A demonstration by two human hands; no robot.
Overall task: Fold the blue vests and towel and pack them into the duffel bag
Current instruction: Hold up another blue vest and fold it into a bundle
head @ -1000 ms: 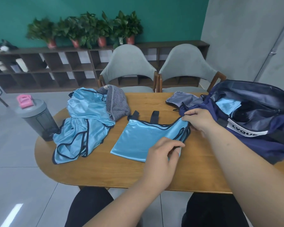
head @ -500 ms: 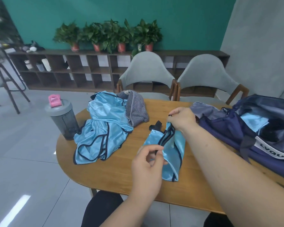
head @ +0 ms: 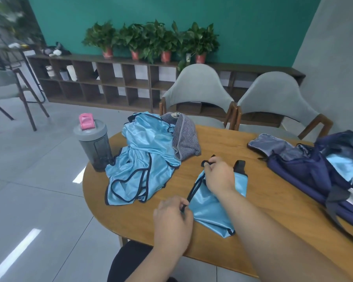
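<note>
Just left of the duffel bag (head: 306,167), a blue vest (head: 210,208) lay partly folded on the table (head: 263,210). The left hand (head: 172,218), knuckles up, pinched its dark trim at the near corner. The right hand (head: 220,174), forearm stretched across the cloth, gripped the far edge (by the black straps). Farther left of the bag lay the vest heap (head: 143,159) and the striped towel (head: 184,137).
</note>
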